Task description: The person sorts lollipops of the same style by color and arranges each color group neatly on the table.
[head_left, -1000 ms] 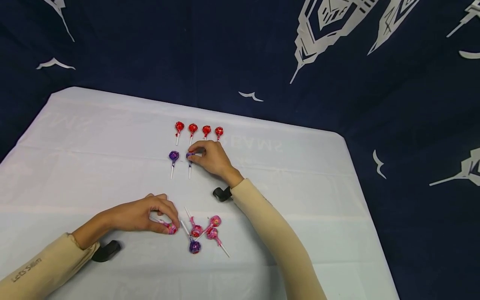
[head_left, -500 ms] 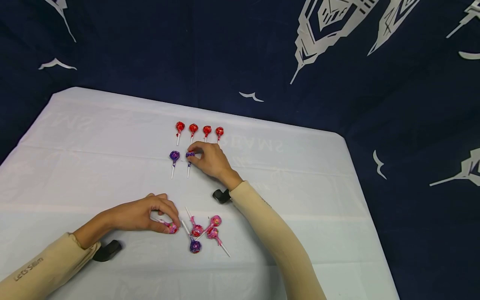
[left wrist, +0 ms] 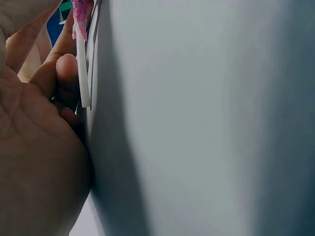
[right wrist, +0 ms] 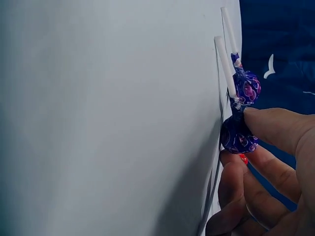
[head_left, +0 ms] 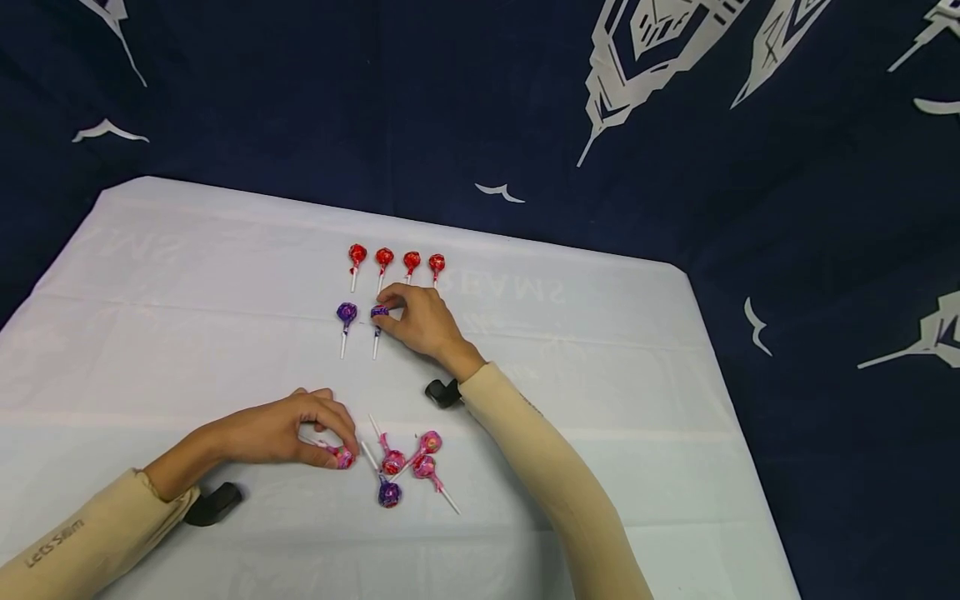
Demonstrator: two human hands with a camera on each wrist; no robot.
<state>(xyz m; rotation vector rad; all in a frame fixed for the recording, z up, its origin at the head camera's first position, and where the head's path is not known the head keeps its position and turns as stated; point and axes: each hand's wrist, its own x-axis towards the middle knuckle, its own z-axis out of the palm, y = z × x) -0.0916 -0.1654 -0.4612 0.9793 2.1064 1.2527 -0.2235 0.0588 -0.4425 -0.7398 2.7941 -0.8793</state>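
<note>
My right hand (head_left: 423,321) pinches the head of a purple-wrapped lollipop (right wrist: 238,135) between thumb and fingers, its white stick pointing toward me. Left of it lies another purple lollipop (head_left: 347,312), roughly parallel. Nearer to me, my left hand (head_left: 300,427) holds a pink lollipop (head_left: 344,457) by its head; in the left wrist view the pink lollipop's white stick (left wrist: 82,69) runs beside the curled fingers. Just right of that hand is a loose pile: several pink lollipops (head_left: 393,462) and one purple lollipop (head_left: 390,494), sticks crossing.
A row of several red lollipops (head_left: 385,257) lies behind the purple ones, sticks toward me, some partly covered by the right hand. A white cloth (head_left: 600,400) covers the table. Behind it hangs a dark blue curtain (head_left: 337,100) with white prints.
The stick of the purple lollipop in my right hand has swung slightly left, now closer to parallel with its neighbour. The left hand has kept its place on the pink lollipop.
</note>
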